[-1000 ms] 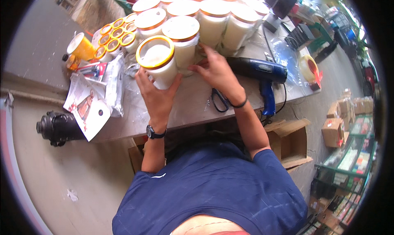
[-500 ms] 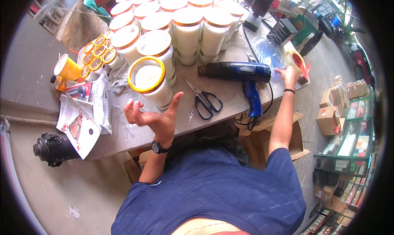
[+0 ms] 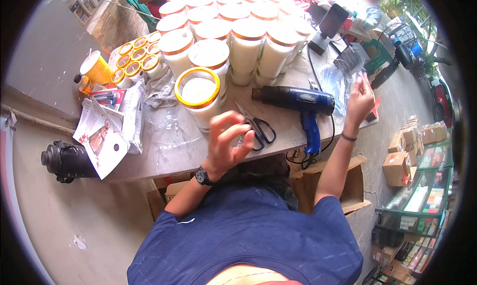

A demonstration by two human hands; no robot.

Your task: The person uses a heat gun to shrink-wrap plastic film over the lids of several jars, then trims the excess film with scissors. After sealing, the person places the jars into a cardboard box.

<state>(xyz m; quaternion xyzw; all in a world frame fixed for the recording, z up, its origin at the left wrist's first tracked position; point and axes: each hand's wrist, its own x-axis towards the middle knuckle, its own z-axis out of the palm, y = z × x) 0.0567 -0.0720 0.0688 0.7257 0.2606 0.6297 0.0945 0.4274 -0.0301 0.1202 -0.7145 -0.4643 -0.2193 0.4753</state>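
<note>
Your left hand (image 3: 226, 141) hovers empty, fingers spread, beside the scissors (image 3: 256, 128) — your right hand (image 3: 358, 98), fingers apart, touches clear plastic film (image 3: 338, 83).

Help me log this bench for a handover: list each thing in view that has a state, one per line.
Front jar: upright, lidless, yellow rim.
Jars behind: upright, lids on.
Scissors: lying flat, blades shut.
Heat gun: on its side, corded.
Clear plastic sheet: lifted at right hand.
Left hand: open, empty, above the table.

Grey worktable (image 3: 164, 150) on concrete floor (image 3: 74, 220), daylit, shelves (image 3: 422, 205) alongside.
</note>
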